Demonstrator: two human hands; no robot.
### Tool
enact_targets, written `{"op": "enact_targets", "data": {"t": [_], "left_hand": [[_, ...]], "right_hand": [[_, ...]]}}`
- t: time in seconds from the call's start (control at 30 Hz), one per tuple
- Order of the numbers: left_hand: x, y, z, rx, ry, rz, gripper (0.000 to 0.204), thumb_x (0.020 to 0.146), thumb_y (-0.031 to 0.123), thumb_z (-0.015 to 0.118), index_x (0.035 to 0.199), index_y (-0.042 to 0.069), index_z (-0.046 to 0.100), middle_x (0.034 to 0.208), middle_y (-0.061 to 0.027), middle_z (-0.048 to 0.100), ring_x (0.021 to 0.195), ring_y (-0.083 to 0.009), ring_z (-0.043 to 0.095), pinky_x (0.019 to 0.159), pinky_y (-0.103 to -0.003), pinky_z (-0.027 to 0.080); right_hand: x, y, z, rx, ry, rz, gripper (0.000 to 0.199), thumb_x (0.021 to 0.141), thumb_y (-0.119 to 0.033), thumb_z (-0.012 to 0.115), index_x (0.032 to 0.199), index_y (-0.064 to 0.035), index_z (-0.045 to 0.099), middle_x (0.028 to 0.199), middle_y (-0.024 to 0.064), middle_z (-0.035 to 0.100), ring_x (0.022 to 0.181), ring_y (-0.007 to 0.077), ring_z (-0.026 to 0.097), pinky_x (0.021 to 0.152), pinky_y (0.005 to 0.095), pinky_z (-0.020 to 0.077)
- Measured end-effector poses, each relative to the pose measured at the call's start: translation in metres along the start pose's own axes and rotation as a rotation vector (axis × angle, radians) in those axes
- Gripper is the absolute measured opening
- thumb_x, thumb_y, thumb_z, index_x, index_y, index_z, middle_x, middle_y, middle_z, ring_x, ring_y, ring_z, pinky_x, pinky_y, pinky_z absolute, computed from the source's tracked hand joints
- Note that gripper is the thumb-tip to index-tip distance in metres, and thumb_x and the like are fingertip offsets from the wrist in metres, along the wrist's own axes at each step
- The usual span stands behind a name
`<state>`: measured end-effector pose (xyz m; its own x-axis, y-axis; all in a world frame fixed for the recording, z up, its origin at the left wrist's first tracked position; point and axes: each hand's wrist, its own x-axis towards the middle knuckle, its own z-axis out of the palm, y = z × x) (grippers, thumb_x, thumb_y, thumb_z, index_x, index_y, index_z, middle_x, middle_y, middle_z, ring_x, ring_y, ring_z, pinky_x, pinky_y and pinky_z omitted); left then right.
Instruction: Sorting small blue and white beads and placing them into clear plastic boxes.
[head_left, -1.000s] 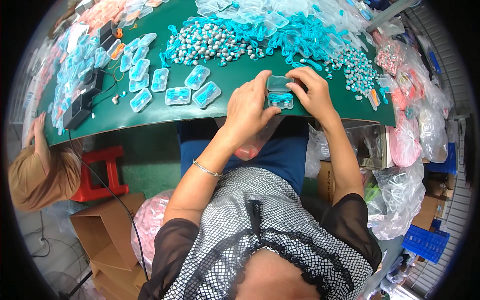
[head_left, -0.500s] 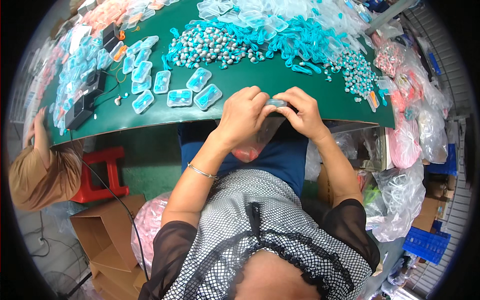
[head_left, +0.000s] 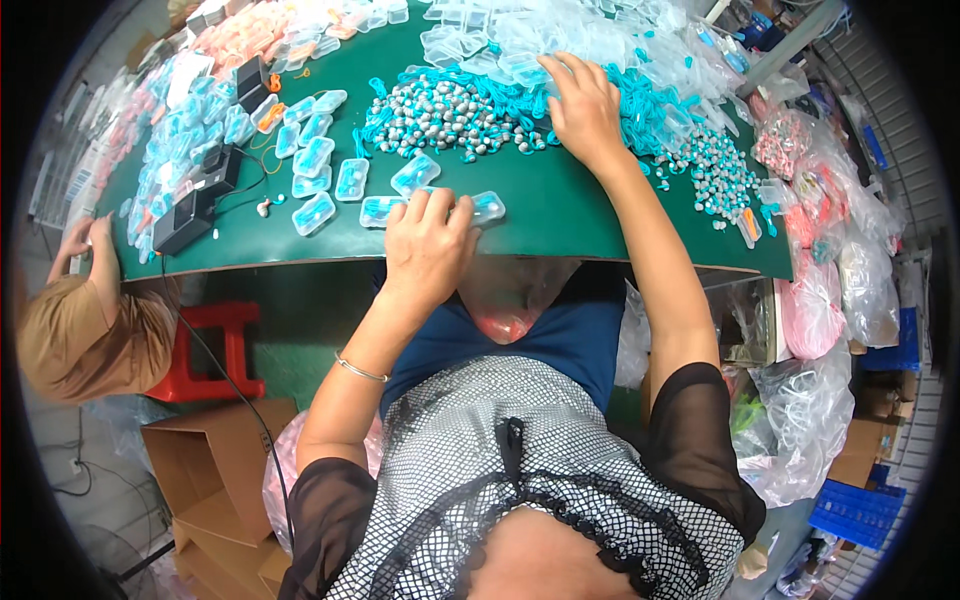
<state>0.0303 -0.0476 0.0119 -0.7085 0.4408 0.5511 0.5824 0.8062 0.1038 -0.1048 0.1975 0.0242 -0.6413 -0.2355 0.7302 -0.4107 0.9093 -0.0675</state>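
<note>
My left hand [head_left: 432,240] is over the front of the green table, fingers bent down and closed. A clear plastic case [head_left: 487,207] with teal contents sticks out to the right from beneath its fingertips. Another filled case [head_left: 378,211] lies just left of those fingers, and part of this row is hidden by the hand. Farther off, my right hand [head_left: 587,112] reaches over the table with fingers apart. Its fingertips are at the edge of the heap of clear empty cases [head_left: 470,45], beside teal cords [head_left: 640,110]. Nothing shows in that hand.
Teal-and-grey earplugs [head_left: 440,115] are heaped mid-table, with more [head_left: 722,175] at the right. Filled cases [head_left: 313,213] and small black boxes [head_left: 183,222] are at the left. Another person [head_left: 95,330] sits there by a red stool [head_left: 225,340]. A clear bag [head_left: 510,295] hangs over my lap.
Both hands were together at the table edge around a small clear case. They have parted: my left hand has gone left with a case under its fingers, and my right has reached forward, now opened.
</note>
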Motion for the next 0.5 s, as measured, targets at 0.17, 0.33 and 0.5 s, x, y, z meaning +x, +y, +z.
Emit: {"op": "enact_targets", "data": {"t": [0.17,0.33,0.5], "left_hand": [[-0.001,0.002,-0.004,-0.139,0.024,-0.020,0.034,0.076,0.025,0.077,0.103,0.007,0.065,0.099,-0.0081,0.058,0.089,-0.0273,0.056,0.072,-0.039,0.042],[0.016,-0.013,0.005,-0.190,0.124,-0.075,0.018,0.080,0.016,0.074,0.095,0.008,0.067,0.095,-0.0078,0.061,0.087,-0.0283,0.058,0.070,-0.040,0.042],[0.050,-0.031,0.028,-0.090,0.012,-0.174,0.017,0.078,0.014,0.074,0.094,0.012,0.071,0.088,-0.0064,0.064,0.086,-0.0278,0.063,0.069,-0.041,0.045]], "right_hand": [[0.017,0.025,0.025,-0.127,-0.149,-0.099,0.036,0.083,-0.004,0.058,0.114,-0.0193,0.068,0.115,0.0030,0.066,0.112,0.0234,0.059,0.093,0.0534,0.0359],[0.016,0.030,-0.005,0.007,0.232,-0.178,0.028,0.083,-0.002,0.060,0.107,-0.0130,0.070,0.104,0.0066,0.070,0.093,0.0262,0.066,0.078,0.0379,0.0503],[-0.021,0.011,-0.057,0.297,0.209,0.127,0.022,0.088,-0.002,0.058,0.106,-0.0080,0.070,0.095,0.0107,0.069,0.082,0.0279,0.066,0.070,0.0379,0.0517]]}}
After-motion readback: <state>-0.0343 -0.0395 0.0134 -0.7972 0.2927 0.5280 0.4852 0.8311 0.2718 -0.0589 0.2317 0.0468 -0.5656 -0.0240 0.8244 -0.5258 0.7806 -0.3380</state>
